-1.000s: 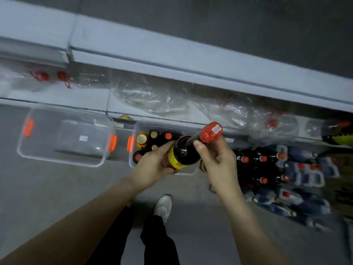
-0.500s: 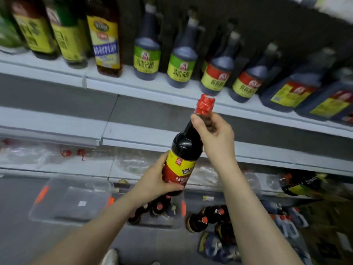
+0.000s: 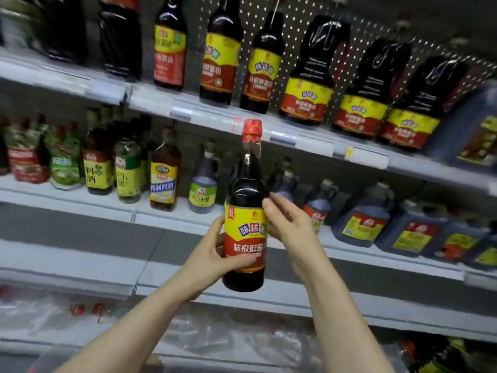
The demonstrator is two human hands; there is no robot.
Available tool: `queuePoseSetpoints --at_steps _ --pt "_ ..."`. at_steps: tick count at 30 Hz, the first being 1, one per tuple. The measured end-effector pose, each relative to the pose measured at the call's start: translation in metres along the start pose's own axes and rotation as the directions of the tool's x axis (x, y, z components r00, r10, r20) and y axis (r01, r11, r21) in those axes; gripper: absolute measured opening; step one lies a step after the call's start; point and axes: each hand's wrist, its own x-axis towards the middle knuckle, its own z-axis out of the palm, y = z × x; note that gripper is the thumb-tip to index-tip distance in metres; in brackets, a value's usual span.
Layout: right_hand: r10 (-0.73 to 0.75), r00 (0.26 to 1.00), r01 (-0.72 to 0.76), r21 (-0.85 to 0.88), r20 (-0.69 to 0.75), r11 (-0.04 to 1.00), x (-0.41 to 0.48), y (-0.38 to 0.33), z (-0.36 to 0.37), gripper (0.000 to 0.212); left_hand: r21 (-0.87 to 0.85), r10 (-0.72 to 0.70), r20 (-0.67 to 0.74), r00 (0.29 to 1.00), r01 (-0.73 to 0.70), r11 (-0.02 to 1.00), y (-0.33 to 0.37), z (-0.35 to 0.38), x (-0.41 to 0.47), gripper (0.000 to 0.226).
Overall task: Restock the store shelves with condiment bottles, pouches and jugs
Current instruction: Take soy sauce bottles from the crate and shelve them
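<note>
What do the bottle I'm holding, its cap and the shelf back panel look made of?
Bottle: clear and glossy, glass or plastic, unclear which; neck shows through above dark liquid. Cap: opaque red, likely plastic. Back panel: dark with rows of holes, probably painted metal pegboard.

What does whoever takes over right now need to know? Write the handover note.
Left hand: grips the lower body of the soy sauce bottle, held upright in mid-air.
Right hand: holds the same bottle at its shoulder.
Done: the bottle is raised to shelf height, red cap on.
Left: it is not yet shelved. Bottles with the same label stand on the upper shelf; it likely goes beside them.
</note>
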Motion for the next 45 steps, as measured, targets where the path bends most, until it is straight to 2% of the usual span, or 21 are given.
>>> queuePoseSetpoints --at_steps 3,7,13,18,21,28,32,35,38,42,45 --pt "0.023 0.986 -0.026 0.018 0.162 1.0 -0.004 -0.004 -0.008 0.052 -0.015 0.039 0.029 0.999 -0.039 0.999 0.032 -0.009 0.014 0.074" --pt "-0.031 0.974 0.025 0.029 0.223 0.999 0.003 -0.022 -0.014 0.053 -0.014 0.07 0.06 0.996 -0.069 0.998 0.066 -0.016 0.027 0.075" --pt "-0.134 0.972 0.134 0.014 0.191 0.991 0.026 -0.054 -0.011 0.052 0.022 0.146 0.087 0.985 -0.148 0.989 0.102 -0.03 0.049 0.075" --pt "-0.249 0.95 0.248 0.025 0.19 0.968 0.054 -0.087 0.007 0.039 0.074 0.254 0.157 0.954 -0.268 0.961 0.135 -0.055 0.08 0.07" --pt "-0.299 0.94 0.304 -0.006 0.162 0.953 0.077 -0.105 0.021 0.04 0.142 0.309 0.195 0.931 -0.338 0.93 0.155 -0.076 0.102 0.077" --pt "-0.417 0.902 0.423 -0.044 0.109 0.905 0.134 -0.139 0.058 0.042 0.238 0.384 0.168 0.908 -0.415 0.878 0.192 -0.123 0.157 0.092" --pt "-0.43 0.9 0.435 -0.07 0.074 0.898 0.159 -0.148 0.067 0.053 0.231 0.391 0.193 0.9 -0.429 0.873 0.205 -0.138 0.18 0.087" --pt "-0.449 0.892 0.451 -0.073 0.046 0.889 0.171 -0.152 0.068 0.042 0.273 0.415 0.211 0.885 -0.461 0.844 0.212 -0.138 0.195 0.078" --pt "-0.47 0.883 0.469 -0.084 0.007 0.879 0.178 -0.157 0.062 0.038 0.359 0.451 0.201 0.87 -0.494 0.792 0.219 -0.133 0.21 0.085" --pt "-0.457 0.889 0.453 -0.077 -0.035 0.888 0.182 -0.161 0.044 0.038 0.373 0.48 0.214 0.851 -0.525 0.765 0.221 -0.111 0.223 0.089" --pt "-0.452 0.892 0.45 -0.072 -0.022 0.89 0.187 -0.165 0.035 0.038 0.419 0.521 0.153 0.84 -0.533 0.735 0.22 -0.102 0.231 0.091"
